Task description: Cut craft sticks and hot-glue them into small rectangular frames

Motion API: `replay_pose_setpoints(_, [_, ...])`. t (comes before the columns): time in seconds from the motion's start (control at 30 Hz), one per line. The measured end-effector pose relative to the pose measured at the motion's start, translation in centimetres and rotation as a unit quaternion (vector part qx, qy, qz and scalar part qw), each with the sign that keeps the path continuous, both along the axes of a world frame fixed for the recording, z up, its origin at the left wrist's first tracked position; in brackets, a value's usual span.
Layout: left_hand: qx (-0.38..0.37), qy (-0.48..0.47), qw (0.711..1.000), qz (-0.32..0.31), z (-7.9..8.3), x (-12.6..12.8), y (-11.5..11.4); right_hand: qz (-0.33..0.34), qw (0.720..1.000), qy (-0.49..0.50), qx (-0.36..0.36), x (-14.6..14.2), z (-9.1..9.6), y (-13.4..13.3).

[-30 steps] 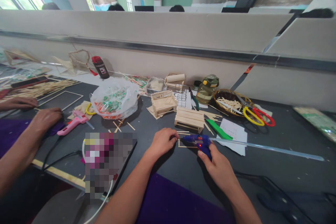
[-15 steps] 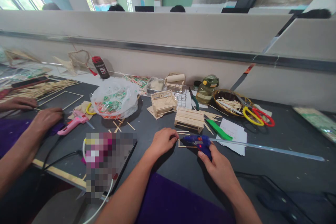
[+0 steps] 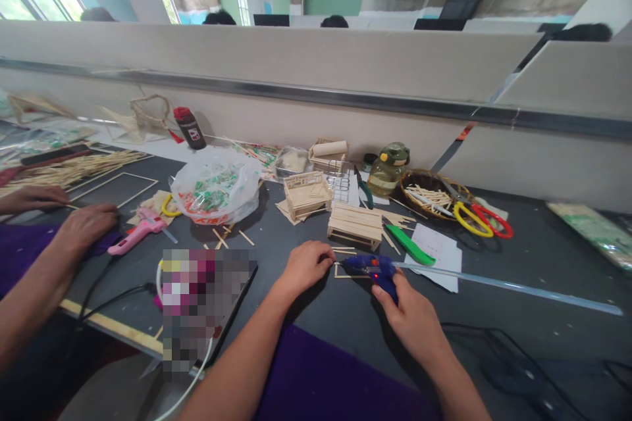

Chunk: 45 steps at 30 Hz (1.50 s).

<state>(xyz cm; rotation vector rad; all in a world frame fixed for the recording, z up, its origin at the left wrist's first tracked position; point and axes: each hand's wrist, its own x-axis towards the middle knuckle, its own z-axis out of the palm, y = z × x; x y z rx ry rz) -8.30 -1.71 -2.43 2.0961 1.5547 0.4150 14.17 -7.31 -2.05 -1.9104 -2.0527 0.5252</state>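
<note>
My right hand (image 3: 402, 299) is wrapped round the grip of a blue glue gun (image 3: 368, 264), whose small red light is lit. A long clear glue stick (image 3: 518, 284) juts out of its back to the right. My left hand (image 3: 310, 266) rests on the table with thumb and fingers pinched at a thin wooden stick (image 3: 336, 265), mostly hidden by the fingertips. The gun's nozzle points left, right beside those fingertips. Under the gun lies a small frame of thin wooden sticks (image 3: 353, 276). Just behind stands a small slatted wooden bench (image 3: 354, 223).
Behind are a small wooden seat model (image 3: 309, 194), a green-handled cutter (image 3: 409, 245) on white paper, a basket (image 3: 429, 210) with sticks and scissors (image 3: 471, 218), and a bottle (image 3: 388, 171). Left are a plastic bag (image 3: 217, 187), a pink glue gun (image 3: 141, 230) and another person's hands (image 3: 89, 223).
The view has shifted very slightly. Both hands and the glue gun stay in nearly the same place; the clear glue stick's rear end appears slightly farther right and lower.
</note>
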Motion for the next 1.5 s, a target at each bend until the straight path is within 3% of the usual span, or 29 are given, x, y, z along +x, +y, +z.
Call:
replay_pose_setpoints(0.23, [0.004,-0.001,1.0,0.001,-0.1,-0.1,0.0,-0.075,0.995,0.049,0.034,2.8,1.7,-0.6])
replay_pose_setpoints(0.4, [-0.006,-0.007,1.0,0.023,-0.2,0.0,0.1,-0.184,0.964,0.178,0.069,7.2,2.9,-0.7])
replay_pose_setpoints(0.47, [-0.013,-0.021,0.999,0.025,-0.3,-0.2,0.2,-0.221,0.928,0.293,0.062,8.8,2.7,-0.6])
replay_pose_setpoints(0.63, [-0.051,-0.1,0.994,-0.006,-0.9,-1.1,0.6,-0.321,0.799,0.509,0.005,11.3,1.0,-0.1])
replay_pose_setpoints(0.73, [-0.071,-0.141,0.987,-0.022,-1.1,-1.4,0.7,-0.328,0.756,0.566,-0.012,11.4,0.3,0.3])
replay_pose_setpoints(0.8, [-0.082,-0.163,0.983,-0.027,-1.2,-1.5,0.7,-0.319,0.745,0.585,-0.016,11.3,-0.1,0.3])
replay_pose_setpoints(0.9, [-0.089,-0.175,0.98,-0.037,-1.1,-1.5,0.4,-0.305,0.761,0.572,-0.009,11.5,-0.7,-0.1])
replay_pose_setpoints(0.97, [-0.086,-0.161,0.982,-0.04,-1.0,-1.4,0.2,-0.317,0.814,0.486,0.025,11.6,-0.9,-0.8])
replay_pose_setpoints(1.03, [-0.075,-0.14,0.987,-0.039,-0.9,-1.4,0.1,-0.307,0.886,0.334,0.098,10.9,-0.8,-1.5])
replay_pose_setpoints(1.1, [-0.063,-0.12,0.99,-0.036,-0.9,-1.4,0.1,-0.22,0.94,0.19,0.177,9.0,-0.2,-1.9])
replay_pose_setpoints(1.17, [-0.058,-0.107,0.992,-0.035,-1.0,-1.4,0.1,-0.091,0.969,0.158,0.168,5.9,0.7,-1.7])
replay_pose_setpoints(1.23, [-0.056,-0.1,0.993,-0.033,-1.2,-1.4,0.2,0.044,0.982,0.137,0.123,2.1,1.5,-0.9])
replay_pose_setpoints(1.3, [-0.048,-0.096,0.994,-0.028,-1.3,-1.3,0.1,0.129,0.981,0.081,0.117,-1.2,1.8,0.3])
replay_pose_setpoints(1.4, [-0.029,-0.086,0.996,-0.028,-1.5,-1.2,0.1,0.151,0.982,0.024,0.113,-4.0,1.1,1.8])
replay_pose_setpoints(1.5, [-0.015,-0.069,0.997,-0.031,-1.4,-1.1,-0.1,0.136,0.984,0.016,0.118,-4.5,-0.2,2.5])
